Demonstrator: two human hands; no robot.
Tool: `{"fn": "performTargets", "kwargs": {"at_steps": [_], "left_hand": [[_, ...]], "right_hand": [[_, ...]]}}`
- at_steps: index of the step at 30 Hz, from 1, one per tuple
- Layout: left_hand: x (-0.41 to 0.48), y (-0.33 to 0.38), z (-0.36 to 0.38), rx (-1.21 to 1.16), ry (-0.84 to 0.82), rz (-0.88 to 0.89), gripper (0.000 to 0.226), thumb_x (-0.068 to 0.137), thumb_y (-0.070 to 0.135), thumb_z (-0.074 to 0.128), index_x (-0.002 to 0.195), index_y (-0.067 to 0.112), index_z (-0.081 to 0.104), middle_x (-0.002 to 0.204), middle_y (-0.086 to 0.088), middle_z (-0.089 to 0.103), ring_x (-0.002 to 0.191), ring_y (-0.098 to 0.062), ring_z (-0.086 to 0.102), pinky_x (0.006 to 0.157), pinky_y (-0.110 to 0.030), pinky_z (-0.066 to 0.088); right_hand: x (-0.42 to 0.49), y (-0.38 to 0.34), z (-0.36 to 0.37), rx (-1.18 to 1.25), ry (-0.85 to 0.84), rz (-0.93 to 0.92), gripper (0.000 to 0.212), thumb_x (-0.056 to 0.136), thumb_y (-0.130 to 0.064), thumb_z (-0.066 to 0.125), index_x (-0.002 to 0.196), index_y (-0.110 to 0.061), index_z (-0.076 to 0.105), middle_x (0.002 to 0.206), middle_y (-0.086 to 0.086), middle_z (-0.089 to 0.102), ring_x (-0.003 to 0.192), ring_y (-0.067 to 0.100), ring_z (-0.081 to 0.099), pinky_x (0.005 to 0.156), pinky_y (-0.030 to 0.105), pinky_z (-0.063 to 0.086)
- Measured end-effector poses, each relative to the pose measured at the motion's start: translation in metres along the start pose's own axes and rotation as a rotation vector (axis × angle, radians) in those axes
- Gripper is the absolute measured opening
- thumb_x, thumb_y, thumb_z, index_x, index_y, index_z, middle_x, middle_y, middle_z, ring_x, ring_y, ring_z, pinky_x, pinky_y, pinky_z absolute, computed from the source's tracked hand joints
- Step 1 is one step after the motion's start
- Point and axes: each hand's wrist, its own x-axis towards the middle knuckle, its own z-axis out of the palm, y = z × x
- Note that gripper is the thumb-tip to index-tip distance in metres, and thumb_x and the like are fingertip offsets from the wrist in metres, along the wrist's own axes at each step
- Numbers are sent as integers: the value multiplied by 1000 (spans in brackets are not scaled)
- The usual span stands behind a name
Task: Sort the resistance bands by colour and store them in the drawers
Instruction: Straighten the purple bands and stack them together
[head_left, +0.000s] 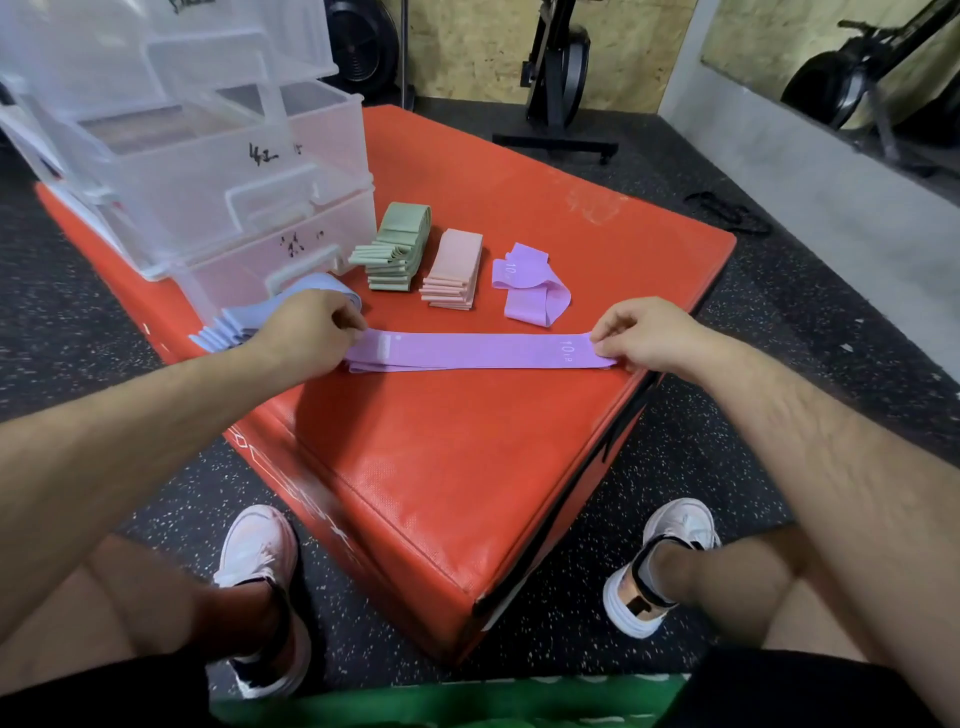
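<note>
A purple resistance band (478, 352) lies stretched flat across the red padded box (447, 467). My left hand (306, 332) pinches its left end and my right hand (644, 332) pinches its right end. Behind it lie a loose purple band (530, 286), a folded pink stack (454, 270) and a folded green stack (397, 247). A pale blue stack (249, 319) sits by my left wrist, partly hidden by the hand. The clear plastic drawer unit (197, 156) stands at the box's back left, with two drawers pulled out.
Black speckled gym floor surrounds the box. An exercise bike stand (558, 93) is behind it, and a grey wall ledge (831, 171) runs at the right. My feet in white shoes rest on the floor near the box's front corner. A green mat edge (441, 701) shows at the bottom.
</note>
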Motion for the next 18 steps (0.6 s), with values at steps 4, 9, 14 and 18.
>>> {"fn": "performTargets", "kwargs": {"at_steps": [4,9,14,18], "left_hand": [[-3,-1,1,75,-68,110,6,82,9,69,81,11,75,76,-4,67,72,-19,57,65,-29,43],[1,2,1,134,-27,163,8,82,10,71,84,17,74,86,1,50,94,-15,46,80,-23,38],[17,25,7,137,31,227,9,77,13,69,82,18,75,96,-9,60,97,-26,59,88,-30,44],[37,59,24,109,26,305,10,81,15,68,88,14,75,98,-12,60,96,-30,59,89,-32,45]], "right_hand": [[1,3,5,-95,4,-45,13,85,-6,69,89,-18,72,74,0,66,56,16,56,56,26,44],[1,-6,1,-249,19,-123,10,81,-13,69,81,-22,72,73,-7,63,64,15,58,56,27,42],[31,-26,14,-322,132,-326,8,90,-27,62,89,-27,70,103,-1,55,90,19,58,83,35,48],[64,-50,33,-356,122,-435,17,90,-22,59,96,-27,74,115,4,60,110,27,53,100,39,43]]}}
